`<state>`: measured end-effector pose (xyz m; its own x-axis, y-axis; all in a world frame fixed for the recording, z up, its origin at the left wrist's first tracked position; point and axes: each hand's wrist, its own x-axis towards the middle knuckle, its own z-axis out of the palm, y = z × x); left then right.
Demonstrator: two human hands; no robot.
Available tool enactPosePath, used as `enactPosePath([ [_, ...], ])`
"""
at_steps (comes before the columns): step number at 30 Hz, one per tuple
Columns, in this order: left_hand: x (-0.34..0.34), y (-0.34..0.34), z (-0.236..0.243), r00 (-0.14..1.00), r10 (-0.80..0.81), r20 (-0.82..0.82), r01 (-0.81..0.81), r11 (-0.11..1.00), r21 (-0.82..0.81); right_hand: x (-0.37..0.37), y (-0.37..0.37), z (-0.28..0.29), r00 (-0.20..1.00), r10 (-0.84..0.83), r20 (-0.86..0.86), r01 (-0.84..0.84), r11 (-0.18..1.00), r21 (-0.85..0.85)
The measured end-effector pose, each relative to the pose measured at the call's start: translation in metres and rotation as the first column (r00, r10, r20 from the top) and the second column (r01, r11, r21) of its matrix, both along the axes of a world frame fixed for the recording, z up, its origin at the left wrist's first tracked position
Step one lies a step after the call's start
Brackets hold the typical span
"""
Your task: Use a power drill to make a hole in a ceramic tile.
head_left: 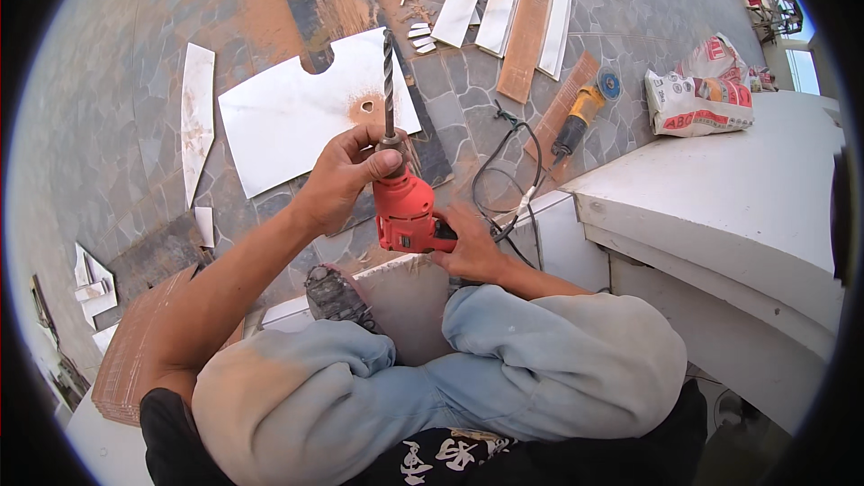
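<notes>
well, the red drill (407, 207) points forward, long-axis tilt unclear.

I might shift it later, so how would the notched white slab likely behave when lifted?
The white slab looks stiff, its edges crisp. It might crack at its notch or small hole. Brown dust around the hole may feel slippery.

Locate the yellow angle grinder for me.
In the head view, the yellow angle grinder lies in the upper right, along the right edge of a brown plank, left of a white-and-red bag.
</notes>
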<state>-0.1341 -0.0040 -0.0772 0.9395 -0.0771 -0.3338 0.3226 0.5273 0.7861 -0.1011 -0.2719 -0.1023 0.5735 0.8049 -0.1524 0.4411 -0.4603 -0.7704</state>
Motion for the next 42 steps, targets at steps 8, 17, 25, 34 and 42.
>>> enactPosePath([
  [8, -0.02, -0.027, -0.02, 0.954, 0.268, 0.137, -0.28, 0.957, 0.072, 0.003, 0.005, -0.008, 0.983, 0.054, -0.175, -0.059, 0.998, -0.018],
  [17, -0.035, -0.029, -0.03, 0.906, 0.423, 0.029, -0.419, 0.904, -0.083, -0.001, 0.007, -0.015, 0.963, 0.154, -0.222, -0.166, 0.985, -0.036],
  [25, -0.034, -0.06, -0.041, 0.915, 0.402, -0.037, -0.402, 0.897, -0.184, 0.08, -0.003, 0.008, 0.681, 0.337, -0.65, -0.519, 0.849, -0.103],
  [34, -0.026, -0.067, -0.028, 0.925, 0.373, -0.066, -0.376, 0.88, -0.29, 0.248, -0.01, -0.114, 0.921, -0.122, 0.371, 0.344, 0.703, -0.622],
  [42, -0.028, -0.067, -0.032, 0.935, 0.353, -0.038, -0.348, 0.89, -0.293, 0.248, -0.025, -0.124, 0.96, -0.207, 0.188, 0.263, 0.896, -0.359],
])
